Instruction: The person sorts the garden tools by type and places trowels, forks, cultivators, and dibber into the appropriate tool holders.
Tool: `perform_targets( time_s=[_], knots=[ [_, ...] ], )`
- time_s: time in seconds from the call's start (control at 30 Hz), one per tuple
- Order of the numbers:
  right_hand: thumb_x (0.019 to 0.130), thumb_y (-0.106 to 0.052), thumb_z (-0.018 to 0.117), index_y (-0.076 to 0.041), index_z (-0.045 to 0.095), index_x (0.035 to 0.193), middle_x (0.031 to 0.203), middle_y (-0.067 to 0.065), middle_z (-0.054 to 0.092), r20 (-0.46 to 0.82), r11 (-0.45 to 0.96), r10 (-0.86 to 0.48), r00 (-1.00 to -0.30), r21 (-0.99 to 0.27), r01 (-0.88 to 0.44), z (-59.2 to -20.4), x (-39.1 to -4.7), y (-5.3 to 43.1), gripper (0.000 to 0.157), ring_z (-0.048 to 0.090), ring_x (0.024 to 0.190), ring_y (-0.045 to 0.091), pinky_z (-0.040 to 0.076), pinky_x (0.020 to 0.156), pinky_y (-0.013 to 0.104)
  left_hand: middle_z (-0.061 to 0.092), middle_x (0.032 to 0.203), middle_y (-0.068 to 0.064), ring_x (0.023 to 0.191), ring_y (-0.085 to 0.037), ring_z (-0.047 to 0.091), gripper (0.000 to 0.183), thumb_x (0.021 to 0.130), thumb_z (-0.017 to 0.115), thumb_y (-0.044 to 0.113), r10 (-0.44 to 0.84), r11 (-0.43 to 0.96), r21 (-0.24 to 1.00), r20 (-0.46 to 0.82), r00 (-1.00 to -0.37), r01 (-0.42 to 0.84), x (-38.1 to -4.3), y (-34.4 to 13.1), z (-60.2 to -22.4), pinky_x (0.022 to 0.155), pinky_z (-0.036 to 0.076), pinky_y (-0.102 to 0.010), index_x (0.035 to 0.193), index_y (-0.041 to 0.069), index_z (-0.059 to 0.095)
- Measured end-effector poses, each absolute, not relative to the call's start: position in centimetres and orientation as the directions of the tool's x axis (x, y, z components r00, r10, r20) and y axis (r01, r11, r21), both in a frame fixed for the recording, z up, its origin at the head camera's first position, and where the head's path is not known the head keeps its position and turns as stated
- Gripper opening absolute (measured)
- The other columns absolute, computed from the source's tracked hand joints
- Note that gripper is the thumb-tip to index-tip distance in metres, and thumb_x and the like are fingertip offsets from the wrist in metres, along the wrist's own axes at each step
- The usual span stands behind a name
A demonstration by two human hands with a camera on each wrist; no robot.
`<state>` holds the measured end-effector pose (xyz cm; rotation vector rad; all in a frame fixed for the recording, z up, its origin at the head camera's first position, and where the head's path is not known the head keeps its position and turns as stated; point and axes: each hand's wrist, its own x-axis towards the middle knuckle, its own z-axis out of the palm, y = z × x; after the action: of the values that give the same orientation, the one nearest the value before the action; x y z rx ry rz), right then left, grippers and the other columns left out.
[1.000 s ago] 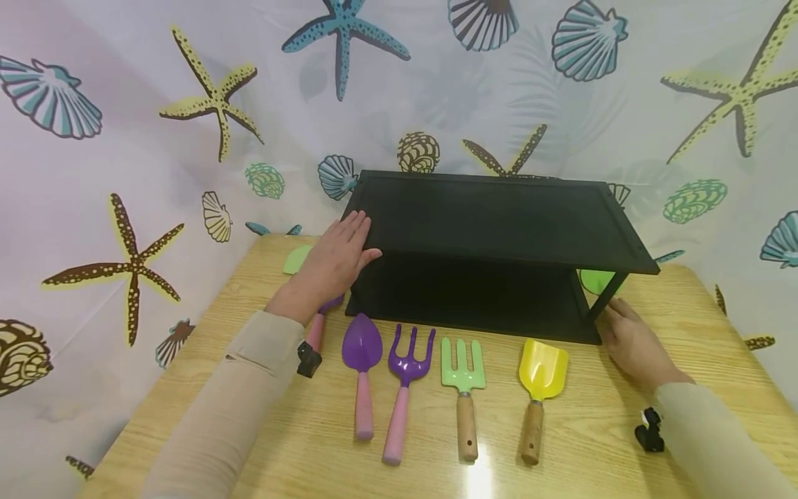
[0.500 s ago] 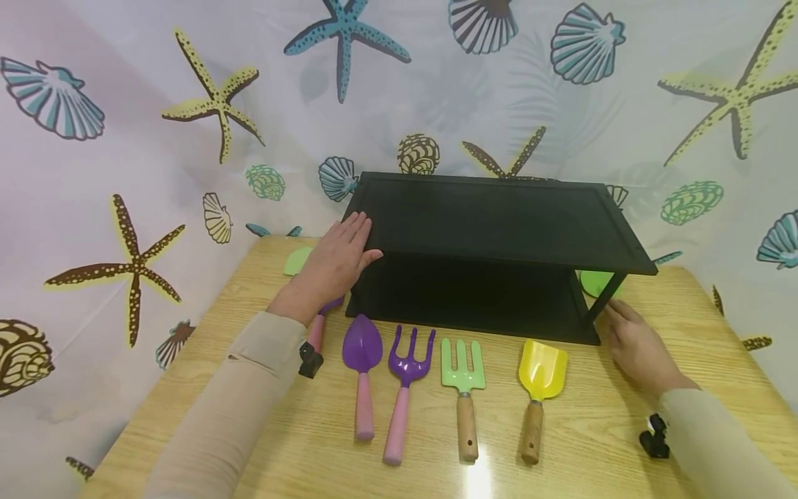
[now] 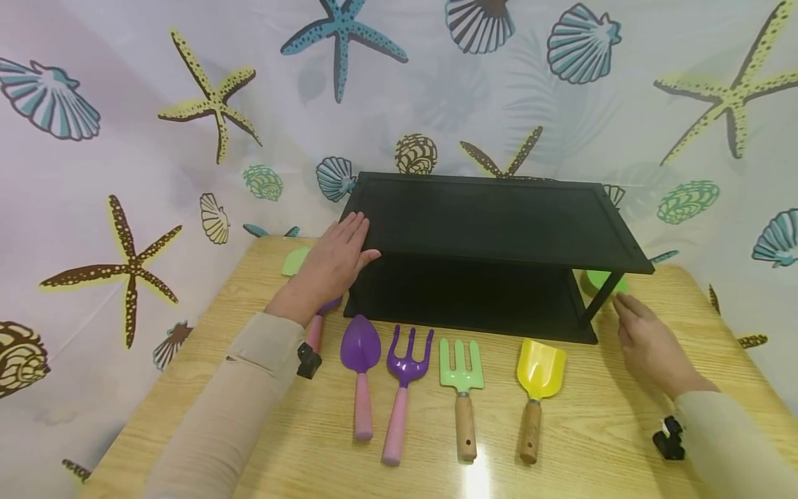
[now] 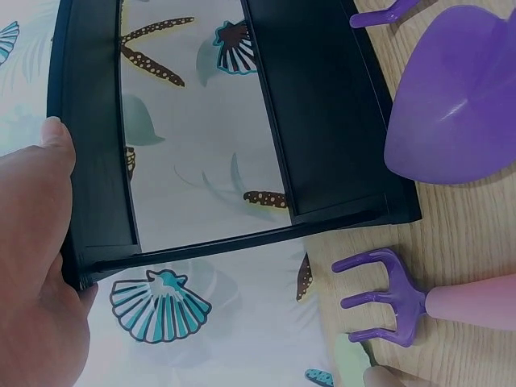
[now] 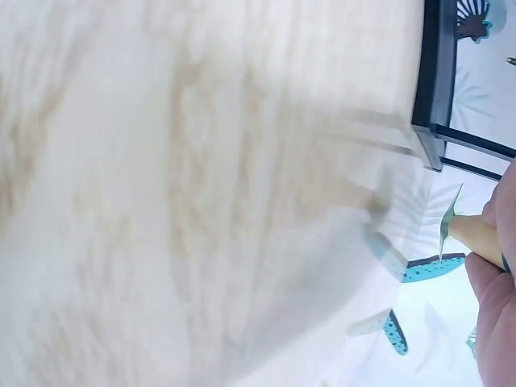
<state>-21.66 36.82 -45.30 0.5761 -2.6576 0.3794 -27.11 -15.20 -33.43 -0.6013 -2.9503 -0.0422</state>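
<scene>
I get only part of the green tool at the right end of the shelf: its post crosses the blade, and in the head view the handle is hidden by the right hand. The right wrist view gives me that blade edge-on with a stub of wooden handle, but cuts off most of the hand and blurs the table. Left of the shelf, another green blade is half covered by the left hand, and the forearm there hides most of the purple rake.

I have the right hand low beside the shelf's right end, fingers and thumb pinching the wooden handle. The left hand I have laid across the shelf's left edge, fingers straight and together on the top board, thumb spread out.

In front of the shelf, left to right, I see the purple trowel, purple fork, green fork and yellow scoop, handles pointing away from it
</scene>
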Motion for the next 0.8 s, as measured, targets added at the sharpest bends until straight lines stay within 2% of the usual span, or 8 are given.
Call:
perform_targets(
  time_s=[0.27, 0.73, 0.8],
  knots=[
    [0.080, 0.023, 0.059, 0.025, 0.052, 0.125, 0.128, 0.042, 0.050, 0.510, 0.866, -0.378, -0.773, -0.101, -0.490, -43.7, -21.4, 37.0, 0.045, 0.055, 0.107, 0.059, 0.052, 0.079, 0.064, 0.018, 0.166, -0.016, 0.156, -0.028, 0.011, 0.072, 0.105, 0.033, 0.048, 0.392, 0.918, 0.004, 0.143, -0.909, 0.397, -27.1, -15.2, -33.5, 0.128, 0.011, -0.044, 0.157, 0.001, 0.019],
    [0.084, 0.018, 0.058, 0.020, 0.052, 0.129, 0.130, 0.040, 0.051, 0.510, 0.881, -0.364, -0.779, -0.084, -0.466, -40.9, -21.1, 37.4, 0.045, 0.054, 0.108, 0.059, 0.049, 0.081, 0.066, 0.018, 0.166, -0.015, 0.156, -0.028, 0.011, 0.072, 0.105, 0.032, 0.049, 0.393, 0.918, -0.003, 0.150, -0.907, 0.397, -27.2, -15.3, -33.6, 0.128, 0.011, -0.044, 0.157, 0.001, 0.020],
    [0.082, 0.019, 0.059, 0.019, 0.054, 0.127, 0.129, 0.039, 0.052, 0.538, 0.874, -0.369, -0.758, -0.076, -0.479, -40.5, -21.2, 37.4, 0.045, 0.056, 0.106, 0.058, 0.050, 0.079, 0.063, 0.018, 0.165, -0.016, 0.155, -0.028, 0.012, 0.072, 0.105, 0.032, 0.049, 0.393, 0.918, -0.007, 0.152, -0.907, 0.397, -27.2, -15.3, -33.6, 0.127, 0.012, -0.044, 0.157, 0.001, 0.019]
  ],
)
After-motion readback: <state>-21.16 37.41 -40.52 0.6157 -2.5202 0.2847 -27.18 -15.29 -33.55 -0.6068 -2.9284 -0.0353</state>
